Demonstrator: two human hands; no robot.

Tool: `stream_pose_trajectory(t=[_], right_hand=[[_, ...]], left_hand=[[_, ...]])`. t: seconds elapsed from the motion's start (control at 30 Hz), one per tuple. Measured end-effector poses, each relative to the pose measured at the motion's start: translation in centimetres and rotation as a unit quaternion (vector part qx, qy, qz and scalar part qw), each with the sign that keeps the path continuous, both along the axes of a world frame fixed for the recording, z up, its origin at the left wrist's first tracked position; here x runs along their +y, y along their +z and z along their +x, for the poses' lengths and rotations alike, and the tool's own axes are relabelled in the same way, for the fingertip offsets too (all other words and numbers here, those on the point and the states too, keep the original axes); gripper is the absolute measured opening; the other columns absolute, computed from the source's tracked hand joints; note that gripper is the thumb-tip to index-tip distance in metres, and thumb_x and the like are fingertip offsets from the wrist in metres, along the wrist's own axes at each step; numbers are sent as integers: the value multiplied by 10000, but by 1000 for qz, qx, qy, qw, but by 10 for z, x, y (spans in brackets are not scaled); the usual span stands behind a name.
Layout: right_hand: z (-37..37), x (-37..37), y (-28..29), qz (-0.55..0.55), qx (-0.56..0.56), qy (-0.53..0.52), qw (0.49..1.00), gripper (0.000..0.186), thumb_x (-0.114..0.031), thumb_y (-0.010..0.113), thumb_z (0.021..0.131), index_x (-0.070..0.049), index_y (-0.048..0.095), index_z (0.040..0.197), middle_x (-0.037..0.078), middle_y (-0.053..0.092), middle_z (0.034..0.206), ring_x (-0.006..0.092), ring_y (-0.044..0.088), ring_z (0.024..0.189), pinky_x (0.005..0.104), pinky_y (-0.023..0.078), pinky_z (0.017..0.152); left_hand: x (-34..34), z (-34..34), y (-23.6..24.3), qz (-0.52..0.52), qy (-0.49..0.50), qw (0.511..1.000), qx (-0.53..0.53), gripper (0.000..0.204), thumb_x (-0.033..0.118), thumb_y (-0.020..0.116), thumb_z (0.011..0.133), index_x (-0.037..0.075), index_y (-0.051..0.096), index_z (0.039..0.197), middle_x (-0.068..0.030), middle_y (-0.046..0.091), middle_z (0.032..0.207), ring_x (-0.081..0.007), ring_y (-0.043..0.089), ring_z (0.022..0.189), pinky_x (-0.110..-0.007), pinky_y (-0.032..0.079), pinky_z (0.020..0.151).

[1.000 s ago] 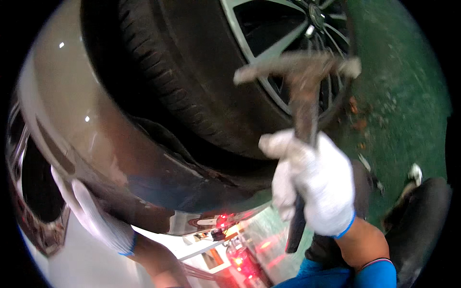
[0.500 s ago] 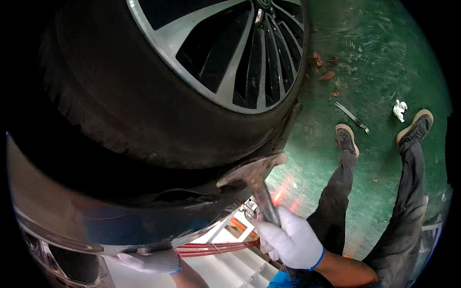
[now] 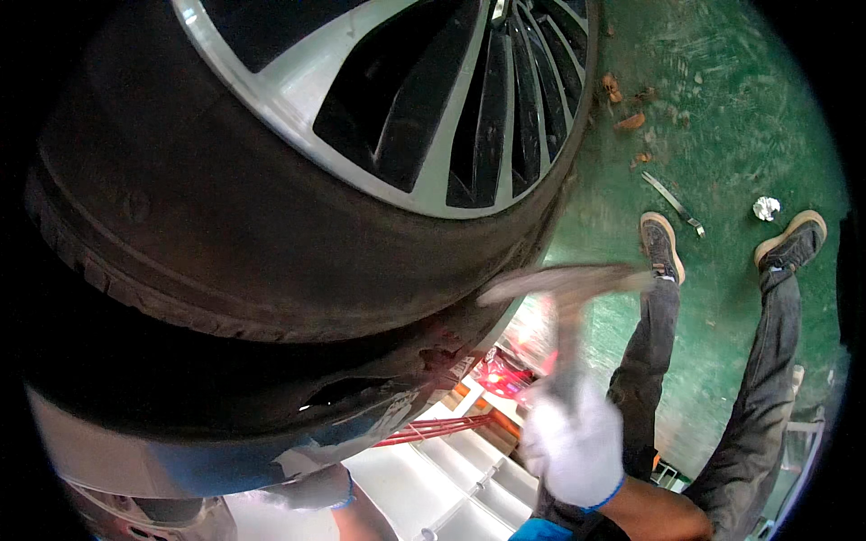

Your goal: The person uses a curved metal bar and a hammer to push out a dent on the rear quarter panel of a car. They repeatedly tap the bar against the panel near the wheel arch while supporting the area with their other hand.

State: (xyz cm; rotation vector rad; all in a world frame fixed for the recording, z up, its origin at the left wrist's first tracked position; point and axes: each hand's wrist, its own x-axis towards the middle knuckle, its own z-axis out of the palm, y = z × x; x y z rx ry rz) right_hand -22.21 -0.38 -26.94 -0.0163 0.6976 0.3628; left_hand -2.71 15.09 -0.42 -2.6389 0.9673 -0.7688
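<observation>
My right hand (image 3: 577, 446), in a white glove with a blue cuff, is closed around the handle of a hammer (image 3: 566, 343). The hammer's long head is smeared by motion, and its left end appears over the edge of the car's body panel (image 3: 216, 464). That panel curves below the tire (image 3: 234, 243), with scuffed, peeling paint and a dark gap near its right end. My left hand (image 3: 311, 491), gloved the same way, is at the panel's lower edge. Its fingers are mostly hidden by the panel, so their grip does not show.
Above the panel is the wheel's silver-and-black rim (image 3: 433, 189). On the green floor lie a flat metal bar (image 3: 673, 206), a crumpled white wad (image 3: 767, 209) and dry leaves (image 3: 631, 121). My shoes (image 3: 661, 245) are nearby. Red rods (image 3: 437, 428) and white framework (image 3: 460, 473) show below.
The hammer and my right hand have moved right, and the hammer head is higher and farther from the panel. The view has shifted slightly; my left hand stays by the panel edge.
</observation>
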Motion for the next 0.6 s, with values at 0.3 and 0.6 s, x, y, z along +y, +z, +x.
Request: stream_pose_trajectory(t=[0.3, 0.6], right_hand=[[3, -21, -1, 175, 45, 54, 982, 343, -340, 662, 1043, -3, 596, 1057, 71, 676, 725, 164, 691, 642, 361, 543, 591], [2, -39, 3, 288, 115, 38, 950, 146, -127, 619, 1010, -9, 556, 1067, 28, 553, 651, 112, 530, 504, 294, 437, 467]], left_hand=[[-32, -4, -17, 295, -82, 943, -128, 742, 465, 507, 1059, -57, 340, 1560, -303, 435, 1524, -426, 511, 1380, -536, 473, 1149], [-47, -12, -20, 371, -96, 911, -151, 756, 486, 323, 1138, -106, 264, 1603, -369, 348, 1607, -477, 445, 1447, -559, 397, 1201]])
